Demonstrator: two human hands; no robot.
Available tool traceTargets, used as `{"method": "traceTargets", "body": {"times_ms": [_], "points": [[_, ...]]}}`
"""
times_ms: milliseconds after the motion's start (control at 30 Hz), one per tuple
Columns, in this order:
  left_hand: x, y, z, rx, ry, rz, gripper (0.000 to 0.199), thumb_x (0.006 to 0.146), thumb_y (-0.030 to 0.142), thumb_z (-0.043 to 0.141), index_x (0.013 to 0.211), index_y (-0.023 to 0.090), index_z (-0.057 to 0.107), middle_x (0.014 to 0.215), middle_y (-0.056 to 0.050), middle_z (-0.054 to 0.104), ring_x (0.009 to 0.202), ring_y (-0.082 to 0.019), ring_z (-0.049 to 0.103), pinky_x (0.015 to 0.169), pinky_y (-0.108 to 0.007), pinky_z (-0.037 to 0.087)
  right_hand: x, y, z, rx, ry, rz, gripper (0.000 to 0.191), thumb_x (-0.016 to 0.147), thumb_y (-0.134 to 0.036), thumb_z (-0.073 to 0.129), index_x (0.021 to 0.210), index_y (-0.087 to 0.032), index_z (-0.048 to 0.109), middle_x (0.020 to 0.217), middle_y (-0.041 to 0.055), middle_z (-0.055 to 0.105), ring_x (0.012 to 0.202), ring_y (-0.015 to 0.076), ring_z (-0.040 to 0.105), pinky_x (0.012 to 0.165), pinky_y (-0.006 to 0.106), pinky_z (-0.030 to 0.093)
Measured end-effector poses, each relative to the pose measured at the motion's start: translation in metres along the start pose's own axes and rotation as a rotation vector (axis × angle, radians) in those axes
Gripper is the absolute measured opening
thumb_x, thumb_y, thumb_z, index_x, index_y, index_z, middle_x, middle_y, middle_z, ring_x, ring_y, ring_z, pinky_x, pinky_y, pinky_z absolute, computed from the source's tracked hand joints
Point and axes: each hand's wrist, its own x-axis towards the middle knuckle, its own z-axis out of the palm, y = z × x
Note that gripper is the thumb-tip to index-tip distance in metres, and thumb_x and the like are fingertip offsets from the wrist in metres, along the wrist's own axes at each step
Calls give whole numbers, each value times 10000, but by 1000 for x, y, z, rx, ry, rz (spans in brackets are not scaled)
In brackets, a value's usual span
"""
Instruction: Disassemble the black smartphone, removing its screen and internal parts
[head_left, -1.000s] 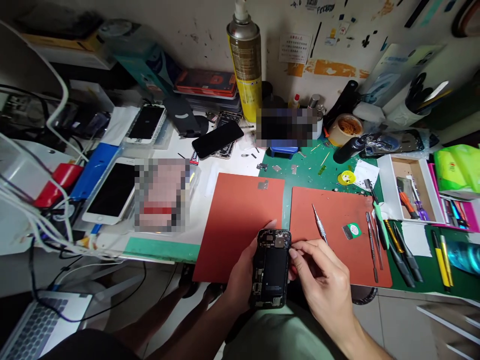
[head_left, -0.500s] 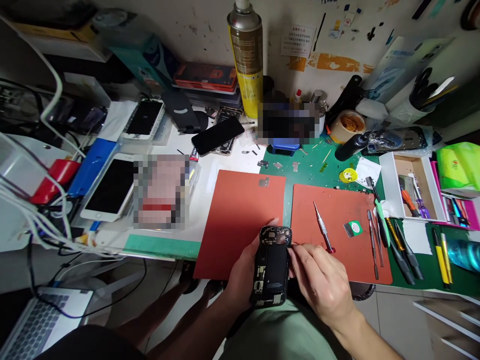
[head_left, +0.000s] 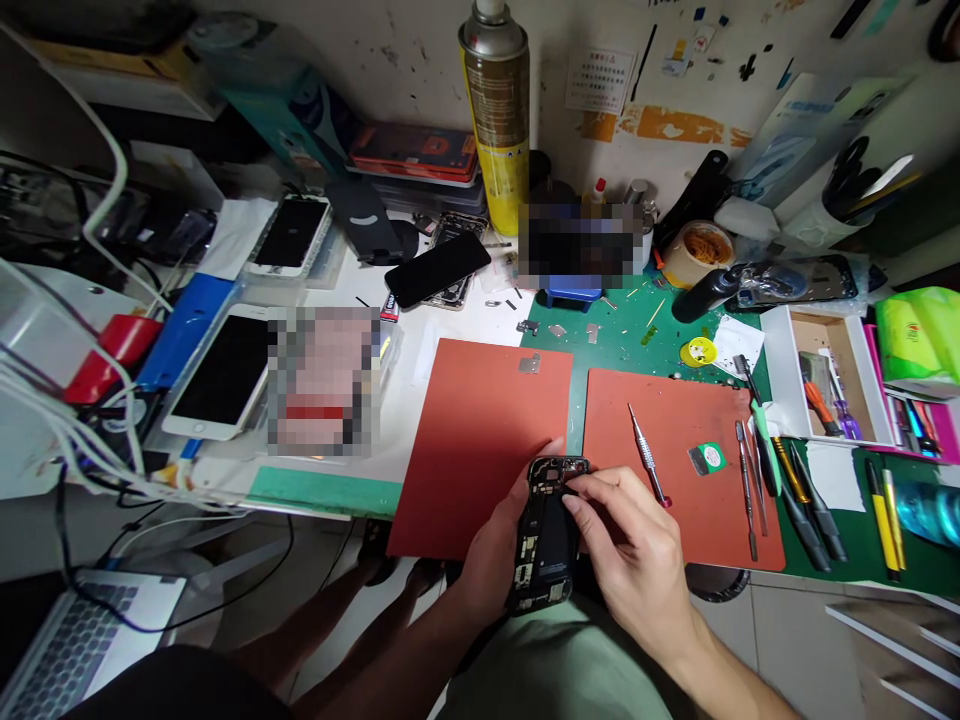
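Note:
An opened phone (head_left: pixel 555 540) with its battery and inner parts exposed is tilted over my lap, at the front edge of the bench. My left hand (head_left: pixel 491 545) wraps round its left side and back, gripping it. Over the phone's upper right part, my right hand (head_left: pixel 637 535) has its thumb and index finger brought close together at the inner parts. Whatever lies between those fingertips, if anything, is too small to make out. A precision screwdriver (head_left: pixel 649 460) lies on the right red mat (head_left: pixel 615 520), beyond my right hand.
The left red mat (head_left: pixel 480 430) bears a small metal plate (head_left: pixel 529 364). Tweezers, brushes and other tools lie at right near a white tray (head_left: pixel 787 370). Several phones, a spray can (head_left: pixel 499 120) and tangled cables (head_left: pixel 90 420) crowd the back and left.
My right hand has moved from the phone's right edge up and left onto its upper right part. The phone has turned and tilted slightly in my left hand.

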Motion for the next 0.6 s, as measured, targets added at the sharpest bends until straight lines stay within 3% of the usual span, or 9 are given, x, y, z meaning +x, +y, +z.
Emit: {"method": "traceTargets", "body": {"times_ms": [200,367,600], "points": [[-3,8,3,168,28,32,596,1033,613,620,1513,266,680,1461,-52,722,1506,-334,530,1312,-429,369,1,5,6,2,-36,8,188,1078,-113,587,1153,-210,730,1010,61,693,905,168,704,784,302,589],[-6,13,6,251,69,16,512,1035,576,616,1452,300,726,1436,-17,734,1469,-328,561,1311,-426,367,1,5,6,17,-61,32,174,1087,-122,571,1111,-216,715,1000,52,672,901,163,684,794,301,571],[-3,17,9,174,-33,-3,653,1019,612,605,1555,239,634,1415,-89,740,1402,-344,606,1268,-459,411,1,5,2,20,-78,52,166,1089,-154,559,1085,-226,709,991,51,671,903,178,685,783,306,565]]}}
